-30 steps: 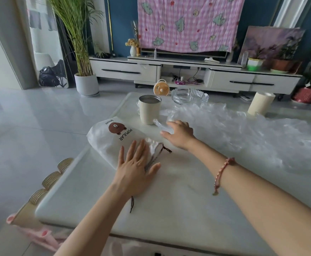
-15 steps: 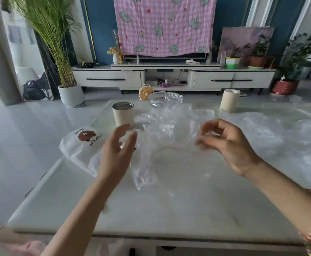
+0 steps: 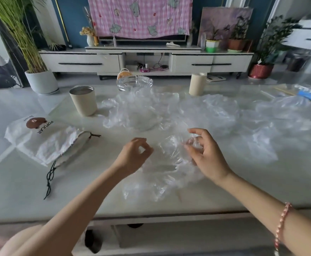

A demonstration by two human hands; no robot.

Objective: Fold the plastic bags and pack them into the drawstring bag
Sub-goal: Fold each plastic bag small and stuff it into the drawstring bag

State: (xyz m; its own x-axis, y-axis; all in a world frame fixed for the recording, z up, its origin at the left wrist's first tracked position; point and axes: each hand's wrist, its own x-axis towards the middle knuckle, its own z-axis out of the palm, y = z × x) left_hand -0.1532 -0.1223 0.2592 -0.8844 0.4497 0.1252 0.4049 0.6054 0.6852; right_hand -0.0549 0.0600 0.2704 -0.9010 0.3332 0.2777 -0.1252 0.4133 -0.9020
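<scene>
Okay, quick pass, everything placed off the cup point(image 3: 83, 102). Your left hand point(image 3: 134, 156) sits nearer you than the cup and to its right. Its grip is together: thumb and forefinger tips meet in a ring, pinching the left edge of a clear bag point(image 3: 167, 163). There is some motion blur at the fingertips. Your right hand point(image 3: 206, 154) is farther right of the cup, at about the same depth as the left. Its fingers are curled and the grip is clamped on the bag's right edge, with plastic bunched at the fingertips. A bracelet point(image 3: 282, 222) is on that wrist.

The clear bag is crumpled, not folded. It hangs between both hands and its lower part lies on the worktop point(image 3: 95, 191), on your side of the cup and to its right. The pile of clear bags point(image 3: 215, 111) spreads loose over the worktop, from just right of the cup out to the far right.

The drawstring bag point(image 3: 44, 137) lies flat to the cup's left, nearer you. It has a bear print and the word POPULAR on top, and its gathered mouth points right. Neither hand touches it. Its dark cord point(image 3: 49, 179) trails toward you from the mouth.

A glass dish point(image 3: 134, 83) stands behind the cup to its right, touching the pile's back edge. A beige cylinder point(image 3: 197, 84) stands upright farther right of the cup, at the same depth as the dish.
</scene>
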